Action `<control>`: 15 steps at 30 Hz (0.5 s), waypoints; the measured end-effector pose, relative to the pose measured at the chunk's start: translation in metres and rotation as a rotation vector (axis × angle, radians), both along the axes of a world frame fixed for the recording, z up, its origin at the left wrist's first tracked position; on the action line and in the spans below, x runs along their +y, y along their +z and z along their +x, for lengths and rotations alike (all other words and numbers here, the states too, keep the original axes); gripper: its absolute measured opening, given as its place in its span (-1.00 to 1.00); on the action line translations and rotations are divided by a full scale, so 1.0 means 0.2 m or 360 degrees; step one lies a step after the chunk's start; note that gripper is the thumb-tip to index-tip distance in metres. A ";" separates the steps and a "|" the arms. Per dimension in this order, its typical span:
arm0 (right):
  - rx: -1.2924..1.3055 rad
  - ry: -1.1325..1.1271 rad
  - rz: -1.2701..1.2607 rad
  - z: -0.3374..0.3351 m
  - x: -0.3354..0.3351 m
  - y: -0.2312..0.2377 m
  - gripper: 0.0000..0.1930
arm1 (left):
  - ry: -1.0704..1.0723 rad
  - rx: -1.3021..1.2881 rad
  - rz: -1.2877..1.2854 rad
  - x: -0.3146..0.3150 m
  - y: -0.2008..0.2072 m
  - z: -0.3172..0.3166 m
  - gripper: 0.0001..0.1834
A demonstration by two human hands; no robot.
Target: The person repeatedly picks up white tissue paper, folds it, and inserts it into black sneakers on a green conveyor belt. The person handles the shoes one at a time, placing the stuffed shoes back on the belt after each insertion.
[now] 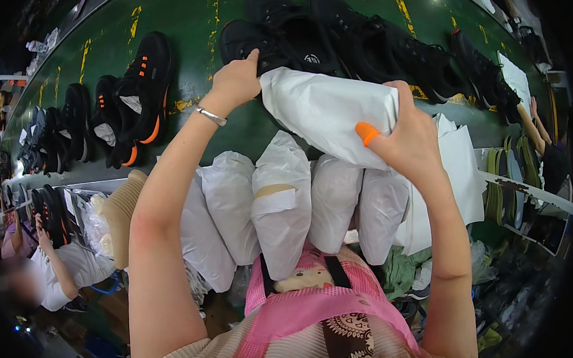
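Observation:
My right hand (408, 132) grips a white paper bundle (328, 107), fingers over its right end, with an orange finger cot (366, 133) on the thumb. The bundle's narrower left end lies against the opening of a black shoe (239, 44). On that shoe rests my left hand (236, 83), index finger on its upper near the laces and the other fingers curled, partly hidden. Below my hands, several white paper bundles (281, 179) stand in a row along the near edge of the green table, in front of my pink apron (321, 315).
More black shoes (369, 36) stand along the far side and right of the green table (192, 27). Black shoes with orange details (146, 82) are at left. White paper sheets (460, 181) hang at the near right edge. Other people work at far left and far right.

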State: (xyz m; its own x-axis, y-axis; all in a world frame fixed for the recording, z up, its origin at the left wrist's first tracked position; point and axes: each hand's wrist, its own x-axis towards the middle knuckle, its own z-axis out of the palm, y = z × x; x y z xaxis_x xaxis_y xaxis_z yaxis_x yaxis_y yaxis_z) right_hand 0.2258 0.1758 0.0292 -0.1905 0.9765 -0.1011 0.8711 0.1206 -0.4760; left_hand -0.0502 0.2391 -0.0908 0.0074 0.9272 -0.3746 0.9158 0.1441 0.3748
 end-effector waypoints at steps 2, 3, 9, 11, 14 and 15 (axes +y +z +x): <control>-0.0191 0.0124 0.0228 -0.10 -0.02 0.03 -0.39 | -0.0170 0.0145 0.0339 -0.02 -0.06 -0.01 -0.33; -0.0227 0.0171 0.0343 -0.13 -0.03 0.02 -0.41 | -0.0216 0.0142 0.0445 -0.03 -0.08 -0.01 -0.36; -0.0332 0.0314 0.0471 -0.29 -0.02 0.02 -0.41 | -0.0148 0.0141 0.0473 0.00 -0.06 0.03 -0.56; -0.0367 0.0392 0.0558 -0.37 0.00 0.00 -0.41 | -0.0173 0.0179 0.0420 0.00 -0.04 0.02 -0.60; -0.0341 0.0456 0.0733 -0.39 0.04 -0.13 -0.47 | -0.0196 0.0130 0.0296 0.00 -0.03 0.00 -0.68; -0.0316 0.0438 0.0745 -0.40 0.05 -0.17 -0.46 | -0.0187 0.0087 0.0309 -0.01 -0.04 -0.02 -0.71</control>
